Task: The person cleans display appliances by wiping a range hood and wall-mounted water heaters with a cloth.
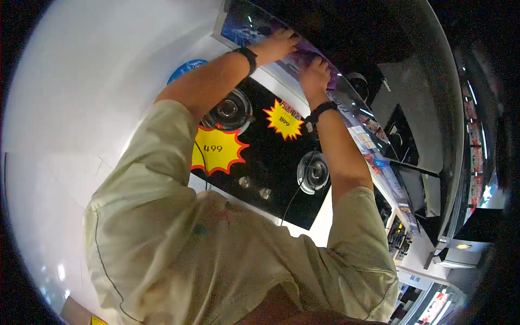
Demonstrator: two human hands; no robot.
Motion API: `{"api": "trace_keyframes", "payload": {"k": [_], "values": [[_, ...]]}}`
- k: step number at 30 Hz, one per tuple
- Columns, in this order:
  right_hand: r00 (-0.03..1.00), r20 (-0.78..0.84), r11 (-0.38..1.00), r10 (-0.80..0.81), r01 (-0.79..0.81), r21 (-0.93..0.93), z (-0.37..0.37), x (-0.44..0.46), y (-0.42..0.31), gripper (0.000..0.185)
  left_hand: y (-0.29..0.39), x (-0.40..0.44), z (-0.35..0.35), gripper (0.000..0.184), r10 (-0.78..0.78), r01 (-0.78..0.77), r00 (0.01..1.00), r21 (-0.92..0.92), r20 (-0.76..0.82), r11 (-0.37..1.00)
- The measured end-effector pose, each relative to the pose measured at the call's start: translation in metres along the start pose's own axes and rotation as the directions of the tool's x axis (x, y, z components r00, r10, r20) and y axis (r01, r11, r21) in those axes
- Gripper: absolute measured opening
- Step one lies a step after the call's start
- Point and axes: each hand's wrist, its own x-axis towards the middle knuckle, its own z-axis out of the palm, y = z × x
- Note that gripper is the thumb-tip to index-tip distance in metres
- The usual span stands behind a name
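My left hand (277,44) reaches up to a glossy purple-blue printed panel (241,27) above the hob, its fingers bent against the surface. Beside it, my right hand (316,78) rests on the same panel with fingers curled at its upper edge. Whether either hand grips anything is too blurred to tell. Under my arms lies a black glass gas hob (260,157) with a left burner (227,110) and a right burner (313,172). Yellow star-shaped price tags reading 499 (216,149) and 899 (284,120) lie on it.
A dark range hood (417,97) stands at the upper right. A blue round sign (187,68) sits behind my left forearm. White wall (108,65) fills the left side. Shelves with small items (400,238) and lit displays (436,307) show at the lower right.
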Motion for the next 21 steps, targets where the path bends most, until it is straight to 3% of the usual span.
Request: {"api": "trace_keyframes", "payload": {"k": [2, 3, 6, 9, 12, 15, 18, 21], "values": [[0.995, -0.061, 0.996, -0.085, 0.083, -0.022, 0.016, 0.01, -0.012, 0.057, -0.01, -0.007, -0.048, 0.038, 0.049, -0.074, 0.986, 0.155, 0.16, 0.985], [0.993, -0.082, 0.997, -0.081, 0.08, -0.018, 0.018, 0.013, -0.022, 0.054, -0.021, -0.008, -0.043, 0.04, 0.046, -0.045, 0.999, 0.033, -0.03, 0.998], [0.986, -0.131, 0.994, -0.108, 0.11, 0.01, 0.028, 0.025, -0.042, 0.052, -0.038, -0.024, -0.047, 0.04, -0.176, 0.178, 0.984, -0.085, 0.029, 0.98], [0.973, -0.085, 0.973, -0.212, 0.219, 0.074, 0.027, 0.034, -0.062, 0.049, -0.057, -0.037, -0.067, 0.044, -0.3, 0.304, 0.951, -0.039, 0.078, 0.952], [0.961, -0.077, 0.958, -0.266, 0.272, 0.086, 0.022, 0.04, -0.08, 0.046, -0.081, -0.047, -0.062, 0.047, -0.25, 0.25, 0.968, 0.064, -0.007, 0.966], [0.963, -0.043, 0.964, -0.265, 0.265, -0.009, 0.006, 0.042, -0.095, 0.042, -0.086, -0.05, -0.039, 0.05, -0.25, 0.269, 0.939, 0.052, -0.235, 0.962], [0.962, 0.028, 0.959, -0.272, 0.273, -0.074, 0.021, 0.045, -0.087, 0.039, -0.071, -0.051, -0.041, 0.053, -0.273, 0.306, 0.929, 0.106, -0.249, 0.946], [0.954, 0.159, 0.961, -0.256, 0.269, -0.069, 0.027, 0.049, -0.081, 0.039, -0.055, -0.05, -0.053, 0.049, -0.288, 0.318, 0.945, 0.229, -0.154, 0.92]]}}
